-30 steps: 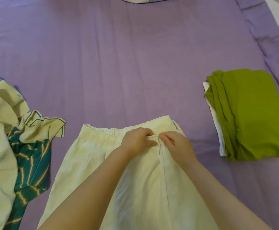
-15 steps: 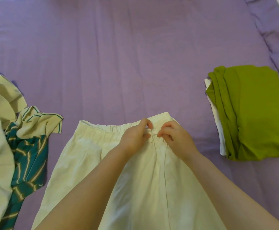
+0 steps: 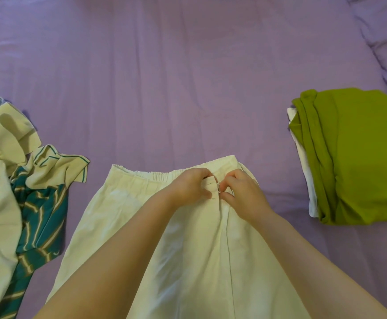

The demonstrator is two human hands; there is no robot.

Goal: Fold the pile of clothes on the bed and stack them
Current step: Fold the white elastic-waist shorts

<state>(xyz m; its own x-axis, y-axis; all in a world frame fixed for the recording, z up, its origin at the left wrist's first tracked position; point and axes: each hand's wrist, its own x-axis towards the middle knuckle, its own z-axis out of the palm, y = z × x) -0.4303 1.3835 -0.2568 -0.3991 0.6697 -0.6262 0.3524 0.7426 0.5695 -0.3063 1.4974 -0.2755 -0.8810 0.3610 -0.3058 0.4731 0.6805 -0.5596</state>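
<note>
Both hands, left hand (image 3: 191, 185) and right hand (image 3: 240, 192), pinched waistband clasp (image 3: 217, 188) of cream trousers (image 3: 141, 226); best fastened flat before folding toward green stack (image 3: 358, 155) rightward.

1. Cream garment (image 3: 123, 226): flat on the purple sheet, centre-near, elastic waistband at the far end.
2. Unfolded pile (image 3: 10, 192), left: cream pieces, teal striped top, bit of denim at the back.
3. Folded stack (image 3: 360, 157), right: green garment on top, white one under it.
</note>
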